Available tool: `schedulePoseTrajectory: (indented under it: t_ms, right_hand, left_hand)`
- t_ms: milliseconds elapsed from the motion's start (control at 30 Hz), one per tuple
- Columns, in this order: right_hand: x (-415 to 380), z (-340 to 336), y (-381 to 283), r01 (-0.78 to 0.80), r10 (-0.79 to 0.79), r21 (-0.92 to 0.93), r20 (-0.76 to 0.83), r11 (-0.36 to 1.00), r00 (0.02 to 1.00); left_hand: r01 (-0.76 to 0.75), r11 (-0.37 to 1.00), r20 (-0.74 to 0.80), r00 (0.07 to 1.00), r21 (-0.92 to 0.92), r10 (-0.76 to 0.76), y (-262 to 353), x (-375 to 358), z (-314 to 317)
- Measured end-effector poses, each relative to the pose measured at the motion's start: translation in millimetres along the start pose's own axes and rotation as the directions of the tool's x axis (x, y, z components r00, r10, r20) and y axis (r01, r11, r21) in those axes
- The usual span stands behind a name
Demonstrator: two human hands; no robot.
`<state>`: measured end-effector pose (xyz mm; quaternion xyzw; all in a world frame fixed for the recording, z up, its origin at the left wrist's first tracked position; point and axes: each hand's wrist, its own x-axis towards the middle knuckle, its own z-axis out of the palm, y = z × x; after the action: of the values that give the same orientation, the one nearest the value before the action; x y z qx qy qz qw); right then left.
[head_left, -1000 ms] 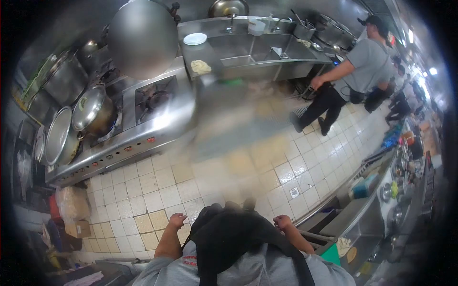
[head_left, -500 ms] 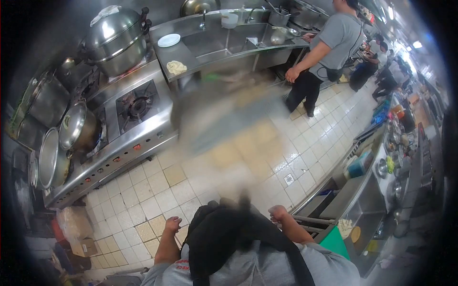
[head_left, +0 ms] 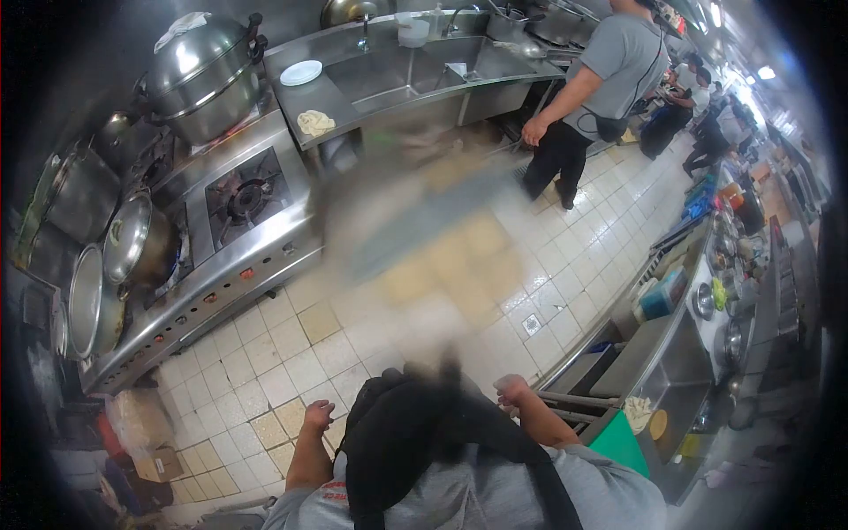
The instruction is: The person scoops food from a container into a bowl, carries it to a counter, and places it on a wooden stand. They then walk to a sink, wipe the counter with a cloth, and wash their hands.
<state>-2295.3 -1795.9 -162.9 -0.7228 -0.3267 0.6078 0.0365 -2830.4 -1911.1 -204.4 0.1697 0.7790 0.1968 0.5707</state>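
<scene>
My left hand (head_left: 320,413) hangs beside my black apron (head_left: 397,442), above the tiled floor, with its fingers curled in. No object shows in it. On the other side of the apron, my right hand (head_left: 512,391) is also curled, with nothing visible in its fingers. It is nearest to the metal counter on the right, where a green panel (head_left: 618,444) stands by my forearm. Neither hand touches anything that I can see. A blurred smear covers the middle of the view and hides part of the floor (head_left: 274,380).
To the left runs a steel stove (head_left: 296,225) with a large steamer pot (head_left: 203,79) and lidded pans. A sink (head_left: 380,84) lies ahead, with white plates (head_left: 301,72) and a cloth (head_left: 315,123) beside it. A co-worker (head_left: 601,79) stands by the sink; others are farther back.
The view has shifted slightly, so the stove and sink sit a little farther left and higher. Both hands keep about the same place and stay curled. The co-worker's arm stays lowered.
</scene>
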Motion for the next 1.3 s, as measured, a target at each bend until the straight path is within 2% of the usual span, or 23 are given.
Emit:
schedulePoseTrajectory:
  t_ms: [33, 100, 133, 200, 233, 300, 333, 400, 500, 733, 800, 933, 1000, 1100, 1200, 1300]
  right_hand:
    - [-0.5, -1.0, 0.1, -0.002, 0.002, 0.003, -0.003, 1.0, 1.0]
    - [-2.0, -4.1, -0.4, 0.154, -0.14, -0.23, 0.074, 0.961, 0.987]
    - [5.3, -5.5, 6.6, 0.15, -0.138, -0.226, 0.07, 0.962, 0.988]
    - [28.2, -9.0, 25.5, 0.29, -0.241, -0.296, 0.191, 0.91, 0.951]
    - [24.4, -8.0, 23.7, 0.288, -0.241, -0.294, 0.188, 0.911, 0.952]
    - [11.8, -4.5, 13.3, 0.106, -0.097, -0.157, 0.064, 0.982, 0.993]
    - [10.3, -5.2, 12.6, 0.104, -0.096, -0.154, 0.061, 0.982, 0.994]
    - [7.1, -6.1, 11.3, 0.205, -0.189, -0.304, 0.082, 0.93, 0.979]
    - [18.8, -5.9, 24.2, 0.264, -0.25, -0.354, 0.085, 0.897, 0.965]
    - [23.9, -5.0, 25.2, 0.212, -0.187, -0.319, 0.109, 0.924, 0.976]
    - [23.2, -6.1, 22.0, 0.226, -0.173, -0.343, 0.179, 0.912, 0.968]
    - [26.7, -4.3, 31.9, 0.273, -0.25, -0.276, 0.115, 0.922, 0.961]
    - [26.3, -4.0, 29.0, 0.271, -0.248, -0.344, 0.11, 0.899, 0.962]
    - [26.1, -2.3, 29.5, 0.265, -0.262, -0.353, 0.06, 0.897, 0.963]
    - [29.5, -3.4, 27.2, 0.276, -0.251, -0.384, 0.116, 0.881, 0.961]
    - [30.1, -2.9, 27.6, 0.259, -0.238, -0.377, 0.102, 0.889, 0.966]
  left_hand:
    - [-0.001, 1.0, 0.003, 1.0, 0.003, 0.001, -6.5, 6.7, -1.3]
    - [-0.148, 0.981, 0.038, 0.989, 0.124, 0.144, -21.4, 22.9, -3.1]
    - [-0.149, 0.981, 0.043, 0.989, 0.128, 0.145, -14.2, 16.6, -1.8]
    - [0.028, 0.999, -0.002, 1.0, 0.029, -0.028, 2.5, 0.2, 0.9]
    - [0.027, 0.999, 0.001, 1.0, 0.032, -0.027, 6.5, -2.9, 1.2]
    - [-0.004, 0.999, -0.003, 1.0, 0.052, 0.004, 0.0, 4.8, 0.5]
    - [-0.005, 0.998, 0.0, 1.0, 0.055, 0.005, 2.5, 1.6, 1.4]
    - [0.017, 0.999, -0.018, 1.0, 0.035, -0.017, 7.0, -5.7, 2.3]
    - [0.02, 0.999, 0.014, 1.0, 0.025, -0.021, 4.7, -0.9, 0.0]
    - [0.032, 0.999, 0.033, 0.999, -0.014, -0.032, 0.6, 2.2, -0.5]
    - [0.003, 1.0, 0.01, 1.0, -0.003, -0.003, 2.0, -1.4, -0.2]
    - [0.0, 1.0, 0.029, 1.0, -0.015, 0.001, 6.2, -6.1, -1.1]
    - [0.024, 1.0, 0.005, 1.0, 0.009, -0.025, 11.8, -12.1, 0.4]
    - [0.031, 1.0, 0.012, 0.999, 0.0, -0.031, 12.2, -10.8, -0.2]
    - [0.042, 0.999, 0.013, 0.999, -0.021, -0.042, 12.2, -8.7, -0.2]
    - [0.03, 1.0, 0.015, 0.999, -0.005, -0.03, 11.2, -6.8, -1.2]
